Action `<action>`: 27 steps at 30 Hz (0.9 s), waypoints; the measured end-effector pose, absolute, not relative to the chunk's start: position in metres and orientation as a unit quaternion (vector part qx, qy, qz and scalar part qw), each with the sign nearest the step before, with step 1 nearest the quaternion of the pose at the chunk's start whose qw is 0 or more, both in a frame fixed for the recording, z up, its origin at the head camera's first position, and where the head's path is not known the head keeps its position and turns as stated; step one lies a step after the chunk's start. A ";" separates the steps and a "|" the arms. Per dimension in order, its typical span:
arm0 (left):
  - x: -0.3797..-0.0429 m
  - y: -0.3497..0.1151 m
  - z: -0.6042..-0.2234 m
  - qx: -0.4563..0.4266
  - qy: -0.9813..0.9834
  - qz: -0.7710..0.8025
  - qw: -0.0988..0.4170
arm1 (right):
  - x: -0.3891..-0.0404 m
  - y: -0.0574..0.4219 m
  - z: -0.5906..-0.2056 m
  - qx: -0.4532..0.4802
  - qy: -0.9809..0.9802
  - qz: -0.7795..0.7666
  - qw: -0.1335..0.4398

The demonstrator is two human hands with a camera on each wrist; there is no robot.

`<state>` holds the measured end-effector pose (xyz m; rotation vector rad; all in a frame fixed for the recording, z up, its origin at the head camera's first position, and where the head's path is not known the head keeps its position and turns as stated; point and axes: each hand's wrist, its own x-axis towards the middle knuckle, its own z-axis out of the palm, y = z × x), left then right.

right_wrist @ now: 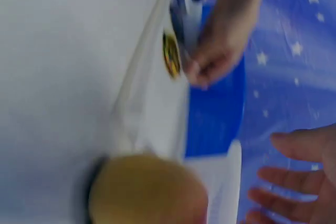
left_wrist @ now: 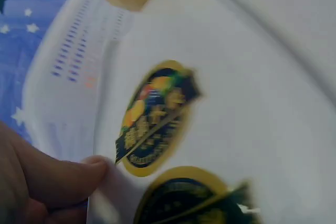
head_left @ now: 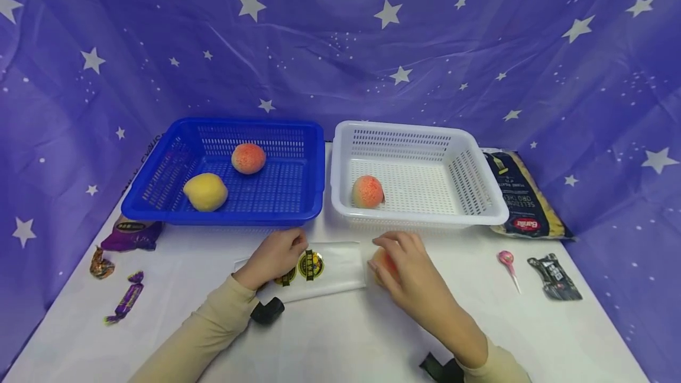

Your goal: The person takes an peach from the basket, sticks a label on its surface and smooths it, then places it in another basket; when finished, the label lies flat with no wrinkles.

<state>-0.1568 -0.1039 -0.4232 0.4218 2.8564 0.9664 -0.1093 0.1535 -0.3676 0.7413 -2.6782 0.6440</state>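
A white plastic bag [head_left: 340,270] with round fruit labels lies flat in front of the baskets. My left hand [head_left: 273,259] pinches its upper edge between thumb and fingers, as the left wrist view shows with the thumb [left_wrist: 79,177] on the bag. A yellow-and-red peach [head_left: 384,260] is at the bag's right end, partly hidden by my right hand [head_left: 417,276] in the head view. In the right wrist view, the fingers of that hand are extended and apart from the peach [right_wrist: 147,187].
A blue basket [head_left: 223,217] holds a peach [head_left: 248,158] and a lemon [head_left: 206,192]. One peach [head_left: 367,192] sits in the white basket [head_left: 415,217]. Wrapped candies [head_left: 127,300] lie left; a lollipop [head_left: 506,257], dark packet [head_left: 555,278] and pasta bag [head_left: 527,200] lie right.
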 end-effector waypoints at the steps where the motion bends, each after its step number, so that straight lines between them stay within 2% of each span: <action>1: -0.156 -0.103 -0.419 0.140 0.932 0.328 0.063 | -0.109 0.147 -0.367 0.274 -0.923 0.228 0.145; 7: -0.153 -0.095 -0.401 0.158 0.895 0.395 0.133 | -0.111 0.116 -0.370 0.343 -0.902 0.235 0.118; 14: -0.149 -0.089 -0.389 0.181 0.828 0.489 0.206 | -0.110 0.108 -0.378 0.338 -0.909 0.217 0.112; 19: -0.147 -0.085 -0.383 0.216 0.820 0.487 0.208 | -0.108 0.108 -0.380 0.332 -0.908 0.221 0.127; 27: -0.142 -0.080 -0.381 0.255 0.835 0.458 0.171 | -0.106 0.108 -0.382 0.319 -0.910 0.227 0.133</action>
